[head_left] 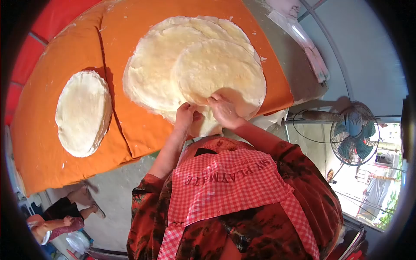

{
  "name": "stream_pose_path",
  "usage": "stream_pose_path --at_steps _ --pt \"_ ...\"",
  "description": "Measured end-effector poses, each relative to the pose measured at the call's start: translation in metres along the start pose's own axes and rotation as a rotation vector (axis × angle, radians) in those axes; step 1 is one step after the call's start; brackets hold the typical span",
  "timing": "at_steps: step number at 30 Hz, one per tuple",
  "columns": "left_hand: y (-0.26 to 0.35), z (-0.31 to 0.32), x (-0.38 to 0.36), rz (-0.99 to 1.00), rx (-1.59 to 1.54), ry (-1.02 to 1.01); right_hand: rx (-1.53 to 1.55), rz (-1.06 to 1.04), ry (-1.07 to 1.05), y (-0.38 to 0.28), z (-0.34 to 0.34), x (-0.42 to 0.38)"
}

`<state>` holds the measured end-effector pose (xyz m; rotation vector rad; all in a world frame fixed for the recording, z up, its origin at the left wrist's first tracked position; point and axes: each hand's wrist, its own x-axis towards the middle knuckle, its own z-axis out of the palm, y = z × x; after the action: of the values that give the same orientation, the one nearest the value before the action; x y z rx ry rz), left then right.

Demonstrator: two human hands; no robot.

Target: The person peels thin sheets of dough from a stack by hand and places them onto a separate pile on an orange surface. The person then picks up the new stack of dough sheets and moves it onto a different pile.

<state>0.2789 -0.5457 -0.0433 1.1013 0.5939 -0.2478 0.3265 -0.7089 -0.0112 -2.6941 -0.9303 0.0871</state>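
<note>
Thin, round, pale dough sheets lie overlapped in a wide pile. A smaller round dough sheet rests on top, toward the right. At its near edge, my right hand pinches the dough between bent fingers. My left hand is closed just to the left, its fingertips at the same near edge. The dough between the two hands looks slightly lifted, and part of it hangs toward my body. What exactly lies inside the left fingertips is partly hidden.
An orange cloth covers the table. To the left sits a separate stack of round dough sheets. A plastic bag lies at the far right, with a fan nearer. Another person is at lower left.
</note>
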Motion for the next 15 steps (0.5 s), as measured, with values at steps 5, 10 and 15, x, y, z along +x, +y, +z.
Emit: stream_pose_path --at_steps 5,10,15 --pt "0.004 0.004 -0.004 -0.049 -0.241 -0.074 0.115 0.004 -0.016 -0.006 0.002 -0.001" --pt "-0.004 0.009 -0.002 -0.074 -0.293 -0.07 0.205 0.025 -0.056 -0.014 -0.004 0.001" --pt "-0.014 0.0 0.008 -0.054 -0.257 -0.182 0.115 0.076 0.046 -0.025 0.001 -0.002"
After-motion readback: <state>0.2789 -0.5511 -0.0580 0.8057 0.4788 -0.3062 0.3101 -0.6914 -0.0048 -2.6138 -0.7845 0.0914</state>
